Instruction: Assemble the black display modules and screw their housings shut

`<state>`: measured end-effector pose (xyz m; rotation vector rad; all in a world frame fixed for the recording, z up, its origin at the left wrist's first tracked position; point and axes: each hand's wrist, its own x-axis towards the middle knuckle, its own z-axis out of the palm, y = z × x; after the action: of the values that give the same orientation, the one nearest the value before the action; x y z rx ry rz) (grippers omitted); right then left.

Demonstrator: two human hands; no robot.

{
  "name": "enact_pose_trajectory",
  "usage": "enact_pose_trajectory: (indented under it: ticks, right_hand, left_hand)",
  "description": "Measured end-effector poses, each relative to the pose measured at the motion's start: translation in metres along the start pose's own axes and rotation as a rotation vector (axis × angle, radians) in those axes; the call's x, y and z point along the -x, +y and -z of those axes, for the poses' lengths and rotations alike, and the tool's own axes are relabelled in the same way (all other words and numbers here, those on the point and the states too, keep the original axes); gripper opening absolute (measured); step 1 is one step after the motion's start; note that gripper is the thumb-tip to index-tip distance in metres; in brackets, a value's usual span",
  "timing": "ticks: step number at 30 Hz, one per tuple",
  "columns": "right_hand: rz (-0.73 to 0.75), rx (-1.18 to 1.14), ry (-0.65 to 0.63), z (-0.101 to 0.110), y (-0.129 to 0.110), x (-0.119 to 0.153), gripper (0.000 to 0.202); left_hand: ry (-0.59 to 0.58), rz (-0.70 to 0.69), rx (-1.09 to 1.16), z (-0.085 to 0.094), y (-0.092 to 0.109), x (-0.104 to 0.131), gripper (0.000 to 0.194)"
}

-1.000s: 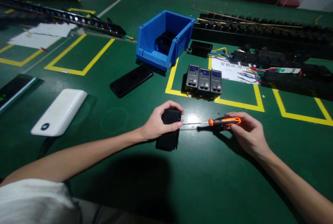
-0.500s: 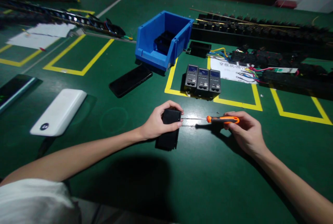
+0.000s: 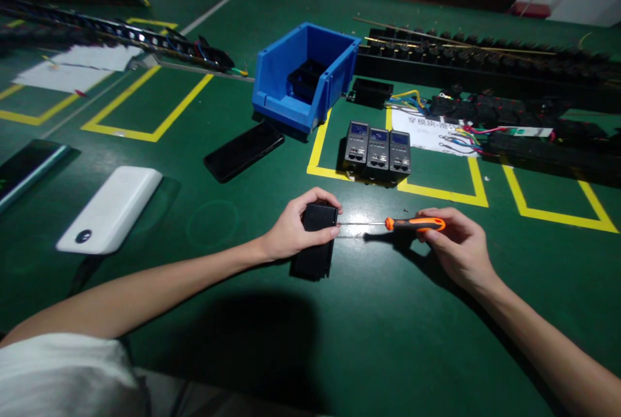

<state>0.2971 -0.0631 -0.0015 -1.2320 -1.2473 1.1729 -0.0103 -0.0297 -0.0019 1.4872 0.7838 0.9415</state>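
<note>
My left hand (image 3: 301,226) is closed around a black rectangular module housing (image 3: 313,258), thumb across its face and fingers over the far edge. In my right hand (image 3: 458,242) is a screwdriver (image 3: 414,224) with an orange and black handle, pinched by its rear end. The thin shaft lies level and points left, its tip at the housing's right edge; whether it sits in a screw I cannot make out. A tiny dark screw (image 3: 406,211) lies on the table just beyond the handle. Three grey modules (image 3: 378,147) with small screens and ports stand farther back.
Behind is a blue bin (image 3: 286,97) with black parts inside. A black phone (image 3: 244,150), a white power bank (image 3: 110,209) and another phone (image 3: 29,168) lie to the left. Long black strips (image 3: 466,68) and wired parts (image 3: 485,106) stretch along the back right, over a paper sheet (image 3: 417,131).
Almost nothing differs. The screwdriver handle and my right hand have shifted very slightly; my left hand keeps the housing in the same place.
</note>
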Motion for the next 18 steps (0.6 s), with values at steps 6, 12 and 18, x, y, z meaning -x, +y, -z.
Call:
enact_pose_trajectory:
  ticks: [6, 12, 18]
  right_hand:
    - [0.0, 0.011, -0.002, 0.0003, 0.0006, -0.0001, 0.027]
    - [0.003, -0.001, -0.006, 0.0014, 0.0038, -0.0003, 0.027]
    - [-0.003, 0.016, 0.003, 0.0014, 0.0029, 0.0, 0.027]
  left_hand:
    - [-0.005, -0.004, -0.017, 0.0004, 0.0007, 0.0, 0.038]
    - [-0.004, -0.005, -0.014, 0.0002, 0.0011, 0.0, 0.037]
    - [0.0, 0.012, 0.005, -0.0005, 0.0008, 0.0006, 0.037]
